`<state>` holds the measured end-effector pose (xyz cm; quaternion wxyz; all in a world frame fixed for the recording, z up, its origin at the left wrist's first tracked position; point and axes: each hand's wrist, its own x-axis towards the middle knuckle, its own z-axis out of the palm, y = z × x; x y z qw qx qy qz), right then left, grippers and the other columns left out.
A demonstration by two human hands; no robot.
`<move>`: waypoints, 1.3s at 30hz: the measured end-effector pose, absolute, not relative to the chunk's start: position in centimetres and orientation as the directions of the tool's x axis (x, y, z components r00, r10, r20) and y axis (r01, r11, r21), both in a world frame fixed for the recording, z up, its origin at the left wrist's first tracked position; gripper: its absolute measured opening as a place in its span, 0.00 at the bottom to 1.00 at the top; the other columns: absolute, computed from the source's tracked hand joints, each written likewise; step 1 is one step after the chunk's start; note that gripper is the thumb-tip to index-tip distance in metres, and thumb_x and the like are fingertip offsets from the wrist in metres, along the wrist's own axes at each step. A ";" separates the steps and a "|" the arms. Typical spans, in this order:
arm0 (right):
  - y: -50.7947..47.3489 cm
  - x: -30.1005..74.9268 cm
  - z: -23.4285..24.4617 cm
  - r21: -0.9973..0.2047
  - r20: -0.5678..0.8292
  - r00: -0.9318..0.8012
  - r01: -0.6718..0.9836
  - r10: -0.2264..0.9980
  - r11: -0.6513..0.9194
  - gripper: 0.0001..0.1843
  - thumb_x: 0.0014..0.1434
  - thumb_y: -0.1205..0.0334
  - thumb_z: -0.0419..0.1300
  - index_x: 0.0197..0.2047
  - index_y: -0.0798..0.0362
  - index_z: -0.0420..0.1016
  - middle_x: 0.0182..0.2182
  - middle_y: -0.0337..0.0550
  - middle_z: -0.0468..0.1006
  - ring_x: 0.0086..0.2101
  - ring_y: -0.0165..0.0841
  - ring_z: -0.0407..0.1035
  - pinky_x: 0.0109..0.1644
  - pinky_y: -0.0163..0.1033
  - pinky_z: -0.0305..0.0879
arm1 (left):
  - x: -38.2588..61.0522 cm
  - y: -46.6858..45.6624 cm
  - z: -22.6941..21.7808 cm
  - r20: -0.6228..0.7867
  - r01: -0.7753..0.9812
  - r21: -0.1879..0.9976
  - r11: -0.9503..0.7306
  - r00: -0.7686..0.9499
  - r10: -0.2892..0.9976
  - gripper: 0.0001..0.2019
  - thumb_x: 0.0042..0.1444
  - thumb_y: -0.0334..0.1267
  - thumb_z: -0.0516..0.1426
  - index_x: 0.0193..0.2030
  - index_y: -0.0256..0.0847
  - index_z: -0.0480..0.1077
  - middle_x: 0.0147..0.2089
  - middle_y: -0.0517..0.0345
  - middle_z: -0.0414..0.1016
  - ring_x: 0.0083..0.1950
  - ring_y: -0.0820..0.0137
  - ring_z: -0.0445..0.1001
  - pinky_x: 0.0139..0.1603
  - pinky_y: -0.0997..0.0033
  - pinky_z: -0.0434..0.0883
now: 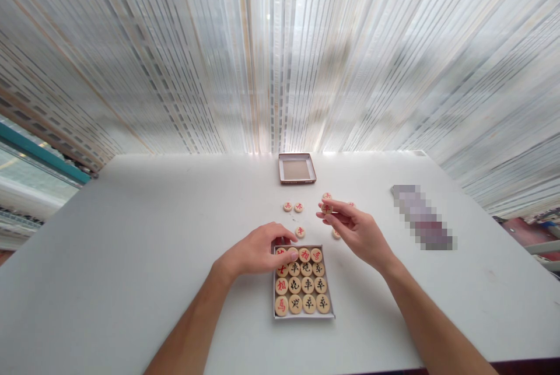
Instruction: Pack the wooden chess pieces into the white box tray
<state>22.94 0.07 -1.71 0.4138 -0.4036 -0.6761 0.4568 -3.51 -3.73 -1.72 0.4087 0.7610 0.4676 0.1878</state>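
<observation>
Between the thumb and fingers of my right hand [352, 229] is a wooden xiangqi piece [326, 209] with a red character, held just above the table. My left hand [262, 251] spans the far left corner of a shallow box [335, 317], its thumb over a piece in the far row and its fingers curled at the far rim. Rows of round xiangqi pieces [308, 286], red and black, lie face up in the box. Past it are loose red pieces: one [300, 232] near my left fingertips, a pair [293, 207] farther off, and others around my right hand, partly hidden.
The box lid [297, 181] lies inner side up at the back of the white table [175, 217]. A blurred-out flat object [422, 217] is on the right. Behind the table rises a translucent striped sheet [271, 60].
</observation>
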 end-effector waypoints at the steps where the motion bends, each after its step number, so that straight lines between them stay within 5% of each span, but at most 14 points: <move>1: 0.1 22.9 -1.7 -0.958 0.182 -0.327 0.155 0.927 0.242 0.19 0.65 0.54 0.62 0.58 0.48 0.73 0.53 0.49 0.78 0.48 0.44 0.79 0.55 0.51 0.78 | -3.5 -3.7 -1.7 -0.097 0.558 0.798 -0.228 0.492 0.865 0.17 0.59 0.51 0.61 0.51 0.46 0.75 0.49 0.54 0.77 0.47 0.63 0.75 0.48 0.66 0.72; 22: 0.1 23.0 -1.1 -0.980 0.169 -0.323 0.048 0.931 0.194 0.16 0.63 0.53 0.64 0.52 0.49 0.76 0.42 0.46 0.82 0.46 0.44 0.79 0.54 0.53 0.77 | -3.4 -3.8 -1.5 -0.112 0.563 0.799 -0.209 0.482 0.869 0.17 0.59 0.51 0.60 0.51 0.46 0.75 0.48 0.54 0.77 0.46 0.63 0.75 0.48 0.66 0.73; 32: 0.3 23.2 -1.3 -0.960 0.197 -0.331 0.124 0.923 0.249 0.19 0.65 0.53 0.61 0.58 0.47 0.72 0.50 0.49 0.78 0.43 0.38 0.77 0.51 0.49 0.76 | -3.4 -3.7 -1.7 -0.105 0.556 0.804 -0.209 0.479 0.872 0.18 0.59 0.51 0.61 0.52 0.46 0.75 0.48 0.54 0.77 0.46 0.63 0.75 0.48 0.66 0.73; 39: 0.1 23.1 -1.1 -0.955 0.196 -0.327 0.150 0.924 0.256 0.18 0.64 0.53 0.62 0.56 0.48 0.71 0.44 0.47 0.77 0.40 0.36 0.75 0.46 0.45 0.77 | -3.4 -3.8 -1.7 -0.101 0.559 0.801 -0.213 0.477 0.873 0.18 0.58 0.51 0.61 0.51 0.46 0.75 0.48 0.54 0.77 0.46 0.63 0.75 0.48 0.66 0.73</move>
